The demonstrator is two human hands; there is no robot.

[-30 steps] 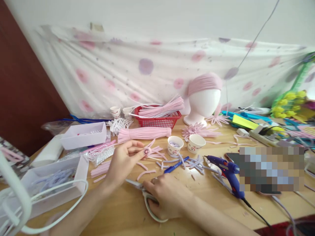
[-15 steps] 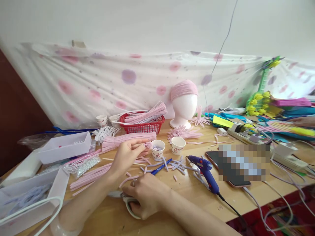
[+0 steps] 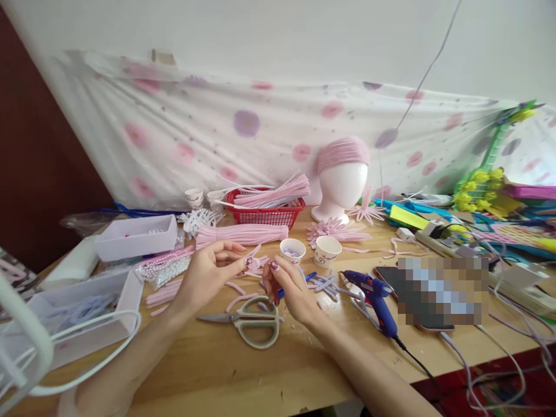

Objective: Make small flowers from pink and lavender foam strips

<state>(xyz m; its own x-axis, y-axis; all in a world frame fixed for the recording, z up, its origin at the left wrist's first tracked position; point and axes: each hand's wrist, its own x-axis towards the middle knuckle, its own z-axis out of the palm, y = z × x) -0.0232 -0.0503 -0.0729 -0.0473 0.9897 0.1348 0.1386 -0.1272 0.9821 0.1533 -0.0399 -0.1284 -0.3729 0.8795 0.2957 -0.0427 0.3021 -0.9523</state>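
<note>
A small bent piece of pink pipe cleaner (image 3: 258,264) is pinched between the thumb and fingers of my left hand (image 3: 211,271). Close beside it on the right is my right hand (image 3: 290,285), fingers curled in; what they hold, if anything, is hidden. Below both hands lie scissors (image 3: 245,317) with pale handles, blades pointing left, touched by neither hand. A blue pen (image 3: 309,277) shows partly behind my right hand. Just beyond stand a paper cup (image 3: 292,252) with small lilac pieces in it and a second paper cup (image 3: 327,252).
A glue gun (image 3: 373,298) and a phone (image 3: 410,301) lie to the right. Cut lilac stems (image 3: 325,284) lie near the pen. Behind are a pink bundle (image 3: 243,234), a red basket (image 3: 264,218) and a white foam head (image 3: 341,185). White boxes (image 3: 134,237) stand left.
My right hand has let go of the scissors, leaving them on the table, and has risen beside the left hand. The left hand still pinches the pink piece. The view has shifted.
</note>
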